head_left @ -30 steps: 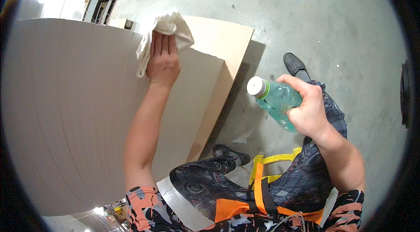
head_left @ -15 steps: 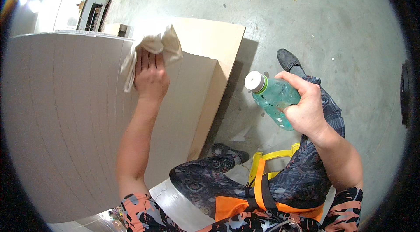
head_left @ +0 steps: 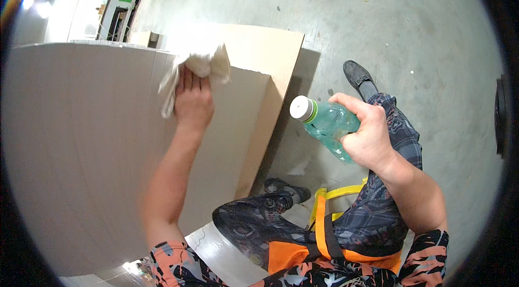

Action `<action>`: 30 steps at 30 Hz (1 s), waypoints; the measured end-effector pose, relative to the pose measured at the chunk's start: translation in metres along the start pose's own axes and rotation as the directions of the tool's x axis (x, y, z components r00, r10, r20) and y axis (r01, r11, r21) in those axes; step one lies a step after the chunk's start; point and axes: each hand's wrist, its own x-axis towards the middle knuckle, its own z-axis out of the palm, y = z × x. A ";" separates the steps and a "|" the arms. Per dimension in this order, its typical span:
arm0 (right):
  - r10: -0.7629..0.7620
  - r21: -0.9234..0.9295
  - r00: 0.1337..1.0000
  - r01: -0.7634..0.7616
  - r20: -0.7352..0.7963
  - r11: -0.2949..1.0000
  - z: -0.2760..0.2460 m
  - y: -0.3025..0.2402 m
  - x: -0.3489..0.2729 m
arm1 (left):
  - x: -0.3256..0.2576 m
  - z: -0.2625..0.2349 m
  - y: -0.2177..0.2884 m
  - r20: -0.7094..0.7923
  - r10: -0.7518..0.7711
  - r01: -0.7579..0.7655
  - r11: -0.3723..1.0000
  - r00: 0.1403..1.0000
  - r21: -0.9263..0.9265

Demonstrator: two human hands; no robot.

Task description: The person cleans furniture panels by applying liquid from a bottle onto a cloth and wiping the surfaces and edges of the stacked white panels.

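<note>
Since the earlier frame, left hand [head_left: 193, 104] and white cloth [head_left: 195, 73] are sliding a bit left and down along the far end of the big pale panel [head_left: 86, 146], while the bottle [head_left: 327, 124] is barely shifting. Left hand is lying flat, fingers together, pressing the cloth against the panel face; cloth is bunching ahead of the fingertips near the panel's far edge, probably because the palm is pushing it. Right hand [head_left: 367, 138] is wrapping closed around the green-tinted clear bottle with the white cap, holding it tilted, cap pointing toward the panel, off to the side over the grey floor [head_left: 389, 27], likely keeping it ready and clear of the wiped surface. Second tan board [head_left: 270, 54] is lying beyond, under the pale panel. Person's patterned trousers and an orange-and-yellow strap [head_left: 324, 211] are showing below.
</note>
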 end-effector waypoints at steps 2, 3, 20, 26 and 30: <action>-0.001 0.015 1.000 0.000 0.004 1.000 -0.001 -0.003 -0.001 | -0.042 0.010 0.012 0.127 0.052 -0.049 0.998 0.991 -0.027; -0.004 0.013 1.000 0.004 0.008 1.000 -0.001 -0.003 0.001 | -0.048 0.010 0.013 0.122 0.068 -0.064 0.997 0.990 -0.036; -0.008 -0.085 0.999 0.011 0.035 0.996 0.011 0.002 0.004 | -0.048 0.006 0.001 0.104 0.067 -0.056 0.993 0.992 -0.106; -0.049 -0.171 0.999 0.044 -0.024 0.984 0.015 0.008 0.000 | 0.025 -0.023 -0.024 -0.120 0.061 -0.056 0.997 0.991 0.047; -0.077 -0.140 0.997 0.072 -0.029 0.987 0.008 0.014 -0.004 | -0.015 -0.032 -0.008 -0.031 0.046 -0.044 0.998 0.998 0.048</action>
